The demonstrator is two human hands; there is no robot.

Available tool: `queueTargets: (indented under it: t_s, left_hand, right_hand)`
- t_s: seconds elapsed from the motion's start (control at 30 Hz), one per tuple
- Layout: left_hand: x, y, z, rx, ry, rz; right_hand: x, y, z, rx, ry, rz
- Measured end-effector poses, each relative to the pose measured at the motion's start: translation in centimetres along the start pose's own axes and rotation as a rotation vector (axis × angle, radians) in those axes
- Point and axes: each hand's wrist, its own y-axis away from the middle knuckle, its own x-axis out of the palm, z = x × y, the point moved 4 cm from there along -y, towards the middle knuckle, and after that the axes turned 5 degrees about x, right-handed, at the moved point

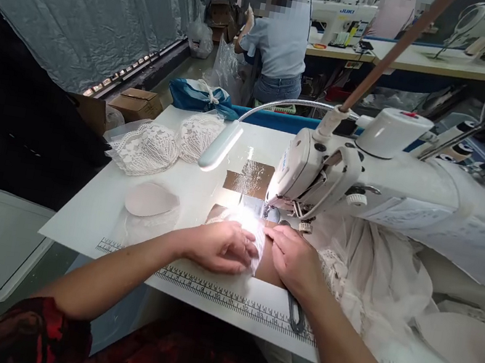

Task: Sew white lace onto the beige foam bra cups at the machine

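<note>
A white lace piece [257, 253] lies under the lit needle area of the sewing machine [301, 167], partly washed out by glare. My left hand [226, 247] is closed over its near side, fingers bent and thumb close to them. At its right edge my right hand [292, 256] pinches with fingers drawn together; the exact contact is hard to see. A brown plate [271, 268] shows beneath the hands. Beside my right wrist lies a dark grey looped handle [296, 316], its other end hidden.
Two lace cups [147, 149] and a beige oval pad [151, 200] lie to the left. Sheer fabric [376, 274] is bunched at right. A lamp [221, 145] hangs over the white table [91, 214], which has a printed ruler along its front. A person [276, 43] sits ahead.
</note>
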Motion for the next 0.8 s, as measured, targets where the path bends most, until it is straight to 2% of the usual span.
queueTargets:
  t_s: [0.07, 0.13, 0.2, 0.3, 0.4, 0.53, 0.63, 0.8]
  left_hand:
    - [0.0, 0.5, -1.2, 0.035, 0.044, -0.111]
    - [-0.2, 0.8, -1.3, -0.064, -0.036, -0.274]
    - [-0.1, 0.9, -0.6, -0.170, -0.175, -0.344]
    - [0.7, 0.1, 0.8, -0.182, -0.331, -0.248]
    - [1.2, -0.9, 1.4, -0.143, -0.378, -0.173]
    - [1.0, -1.5, 1.5, -0.252, -0.452, -0.117]
    - [0.7, -1.7, 1.6, -0.329, -0.501, -0.084]
    - [0.3, -2.3, 2.5, -0.314, -0.525, -0.009]
  right_hand:
    - [0.0, 0.0, 0.0, -0.014, -0.019, 0.004]
    - [0.2, 0.0, -0.1, -0.027, -0.034, 0.000]
    - [0.3, 0.1, -0.1, -0.033, -0.021, -0.002]
    - [0.6, 0.0, -0.1, -0.030, 0.093, 0.030]
    - [0.8, -0.1, 0.1, 0.002, 0.261, 0.119]
    - [0.7, -0.2, 0.2, 0.065, 0.382, 0.208]
    - [0.8, -0.2, 0.3, 0.101, 0.426, 0.216]
    - [1.0, -0.3, 0.0, 0.143, 0.443, 0.186]
